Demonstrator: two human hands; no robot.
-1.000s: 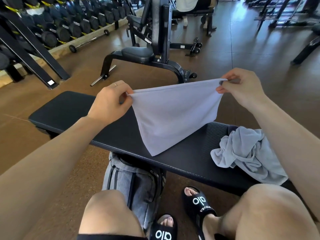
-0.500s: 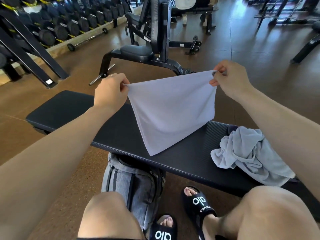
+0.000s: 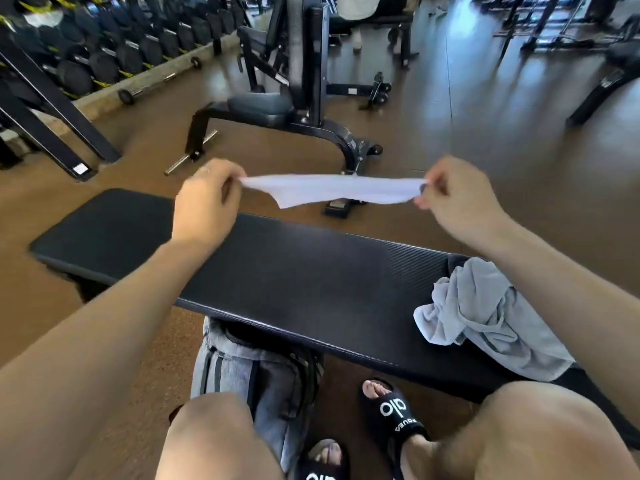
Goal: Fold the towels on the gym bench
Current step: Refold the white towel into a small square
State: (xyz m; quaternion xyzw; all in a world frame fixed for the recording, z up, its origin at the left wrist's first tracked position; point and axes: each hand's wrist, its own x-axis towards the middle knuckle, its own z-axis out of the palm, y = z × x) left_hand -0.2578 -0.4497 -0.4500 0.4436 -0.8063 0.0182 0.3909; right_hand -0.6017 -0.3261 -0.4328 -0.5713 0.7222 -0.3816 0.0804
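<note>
A pale lilac towel (image 3: 332, 192) is stretched almost flat in the air, beyond the far edge of the black padded gym bench (image 3: 277, 268). My left hand (image 3: 207, 202) pinches its left corner and my right hand (image 3: 457, 199) pinches its right corner. The cloth looks blurred and seen nearly edge-on, with a flap drooping near the left. A second, crumpled grey towel (image 3: 485, 317) lies on the right end of the bench, partly under my right forearm.
A grey bag (image 3: 249, 379) sits on the floor under the bench, beside my feet in black slides (image 3: 394, 414). Beyond the bench stands an adjustable black bench frame (image 3: 287, 109). A dumbbell rack (image 3: 104, 46) lines the back left wall.
The towel hung down onto the bench before; now both hands have spread wider and flicked it up and away, so it floats nearly level, clear of the bench.
</note>
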